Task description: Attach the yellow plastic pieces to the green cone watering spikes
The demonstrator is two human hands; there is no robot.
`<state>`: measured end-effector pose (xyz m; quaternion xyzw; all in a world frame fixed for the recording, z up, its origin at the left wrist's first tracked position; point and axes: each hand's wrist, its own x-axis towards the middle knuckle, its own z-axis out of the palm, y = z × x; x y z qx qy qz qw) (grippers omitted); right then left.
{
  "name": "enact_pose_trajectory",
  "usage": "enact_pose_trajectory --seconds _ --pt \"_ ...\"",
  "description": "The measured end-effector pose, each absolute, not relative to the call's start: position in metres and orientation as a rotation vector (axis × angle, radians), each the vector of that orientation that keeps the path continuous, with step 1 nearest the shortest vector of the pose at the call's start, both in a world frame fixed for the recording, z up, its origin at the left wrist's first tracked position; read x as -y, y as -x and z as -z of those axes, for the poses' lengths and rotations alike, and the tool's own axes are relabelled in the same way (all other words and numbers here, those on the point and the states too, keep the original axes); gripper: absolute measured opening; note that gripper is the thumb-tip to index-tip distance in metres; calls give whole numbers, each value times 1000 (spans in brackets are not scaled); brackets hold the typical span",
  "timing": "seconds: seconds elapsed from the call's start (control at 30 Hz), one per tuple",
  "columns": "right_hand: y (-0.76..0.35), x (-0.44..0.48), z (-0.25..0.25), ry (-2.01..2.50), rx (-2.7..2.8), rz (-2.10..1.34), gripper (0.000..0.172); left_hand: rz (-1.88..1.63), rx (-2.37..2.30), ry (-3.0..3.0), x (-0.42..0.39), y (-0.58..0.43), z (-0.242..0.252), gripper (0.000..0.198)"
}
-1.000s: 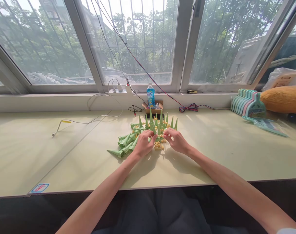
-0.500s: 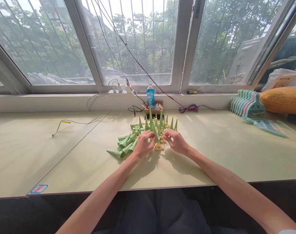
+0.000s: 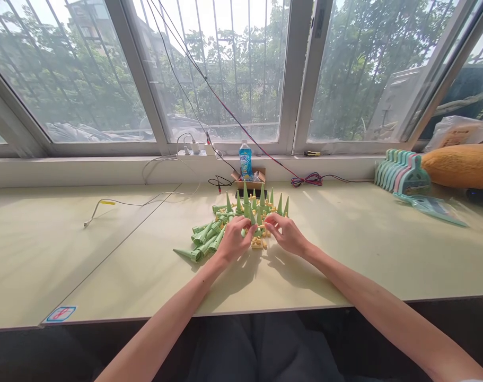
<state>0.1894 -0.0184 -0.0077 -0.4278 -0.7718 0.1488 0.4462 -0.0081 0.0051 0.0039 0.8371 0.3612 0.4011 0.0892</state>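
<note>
My left hand [image 3: 235, 237] is closed around a green plastic spike [image 3: 252, 215], whose pointed end stands up above the fingers. Close to its right, my right hand [image 3: 286, 232] pinches a small yellow plastic piece [image 3: 262, 226] by the lower part of that spike. Fingers hide whether the two parts touch. Behind the hands, several green spikes stand upright, such as one tall spike [image 3: 246, 196], with yellow pieces around their bases. Left of my left hand lies a pile of green spikes [image 3: 203, 236] with hollow ends. A few loose yellow pieces [image 3: 258, 243] rest between my wrists.
Behind the spikes are a dark flat object [image 3: 241, 194], a small cardboard box [image 3: 249, 185] and a blue-labelled bottle [image 3: 245, 159]. A coiled cable [image 3: 307, 180] lies back right, near pastel dustpan-like items [image 3: 404, 172]. A thin wire [image 3: 125, 200] crosses the left tabletop.
My right hand has shifted slightly left, bringing the yellow piece nearer the spike. My left hand keeps its hold. The whole view has tilted a little.
</note>
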Motion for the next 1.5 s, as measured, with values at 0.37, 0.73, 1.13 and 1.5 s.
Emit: enact_pose_trajectory --seconds 0.37,0.73,1.13,1.5 --pt "-189 18 9 1027 1958 -304 18 -1195 -1069 -2494 -6 8 -1 25" --pt "-187 17 13 1001 1929 -313 15 -1181 -1051 -2513 -4 8 -1 25" --pt "-185 18 13 1020 1962 -349 19 -1248 -980 -2533 -4 9 -2 20" --pt "-186 19 15 1052 2001 -340 33 -1305 -879 -2558 -7 10 2 17"
